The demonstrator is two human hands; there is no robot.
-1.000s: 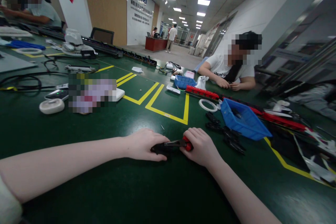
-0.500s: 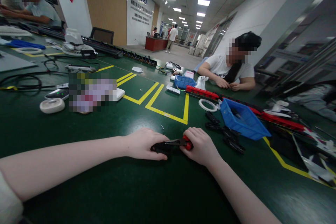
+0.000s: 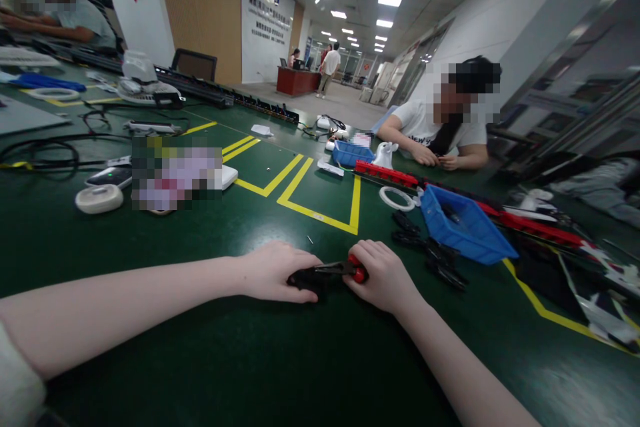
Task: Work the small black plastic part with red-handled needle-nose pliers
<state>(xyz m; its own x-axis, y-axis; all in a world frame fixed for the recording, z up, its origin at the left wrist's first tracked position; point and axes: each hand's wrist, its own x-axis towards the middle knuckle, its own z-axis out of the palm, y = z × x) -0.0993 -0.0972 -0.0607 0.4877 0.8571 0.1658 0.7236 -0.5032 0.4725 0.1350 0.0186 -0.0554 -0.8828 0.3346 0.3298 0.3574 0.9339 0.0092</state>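
Note:
My right hand (image 3: 381, 275) is closed round the red handles of a pair of long-nose pliers (image 3: 334, 269), whose dark jaws point left. Between thumb and fingers, my left hand (image 3: 280, 271) grips a small black part (image 3: 301, 278) that lies low over the table. The tips of the jaws reach the black part; whether they clamp it cannot be made out. A thin metal pin (image 3: 310, 239) lies on the green table just beyond my hands.
Right of my hands are several black parts (image 3: 435, 257), a blue bin (image 3: 465, 227) and a white ring (image 3: 396, 198). On the left lie a phone-like object (image 3: 175, 180), blurred out, and a cream oval case (image 3: 99, 199). A person (image 3: 440, 120) sits across the table.
Both hands keep almost the same place and grip. The pliers' jaws look slightly shifted against the black part; the view itself has moved a little.

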